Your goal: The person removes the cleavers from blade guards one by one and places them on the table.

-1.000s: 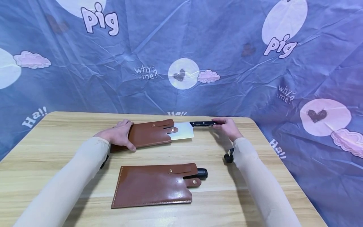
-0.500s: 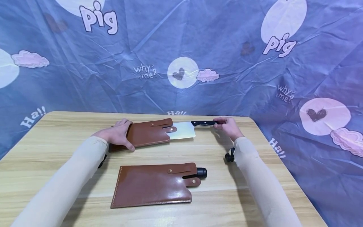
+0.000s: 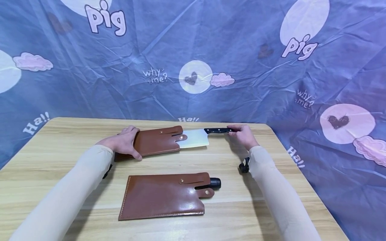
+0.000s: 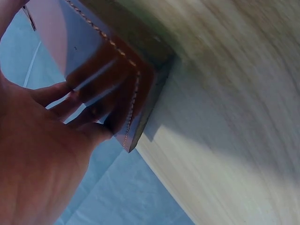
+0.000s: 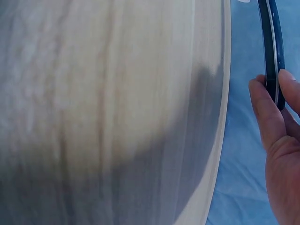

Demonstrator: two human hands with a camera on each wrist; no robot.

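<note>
At the back of the table, my left hand point(image 3: 125, 143) grips the closed end of a brown leather knife sheath point(image 3: 156, 141), thumb at its near edge. In the left wrist view several fingers lie against the stitched leather point(image 4: 110, 84). A cleaver point(image 3: 194, 138) sticks out of the sheath's right end, part of its blade bare and the rest hidden inside. My right hand point(image 3: 242, 135) pinches the end of the cleaver's black riveted handle point(image 3: 218, 131); the right wrist view shows thumb and fingers on either side of the handle point(image 5: 272, 47).
Nearer the front lies a second brown leather sheath point(image 3: 163, 197), a black handle end point(image 3: 215, 183) poking from its right side. The wooden table point(image 3: 235, 214) ends at a blue patterned cloth point(image 3: 129, 90) behind it.
My left hand and the sheath have shifted slightly left, while the right hand and cleaver have moved slightly right. A little more of the blade shows.
</note>
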